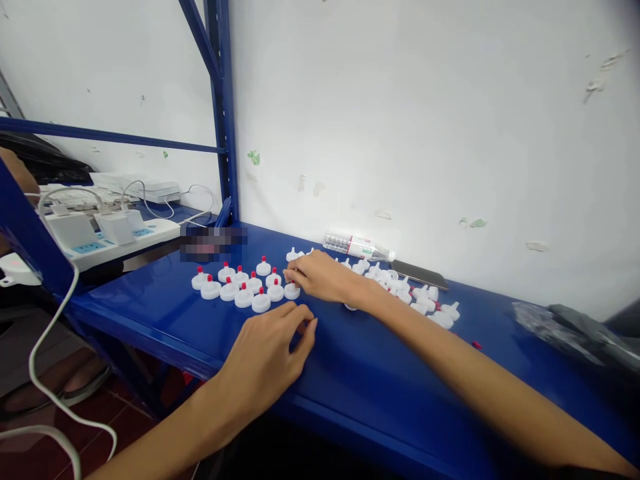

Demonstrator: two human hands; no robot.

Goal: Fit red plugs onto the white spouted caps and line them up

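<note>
My right hand point(323, 275) reaches across the blue table, its fingers closed at the red tip of a white nozzle cap point(291, 291). That cap stands upright at the right end of a group of similar white caps with red tips point(243, 296). Nearer to me, my left hand point(270, 343) hovers over the table with thumb and forefinger brought together in a loose pinch. Nothing shows between them. Beyond my right forearm lies a heap of white nozzle caps point(423, 303), most without a red tip, partly hidden by the arm.
A clear plastic bottle point(360, 247) and a dark phone-like slab point(420, 274) lie along the wall. Clear plastic bags point(555, 327) are at the right, near a small red tip point(477, 345). Left, a blue rack post point(225, 113) stands beside a power strip point(120, 243) with cables.
</note>
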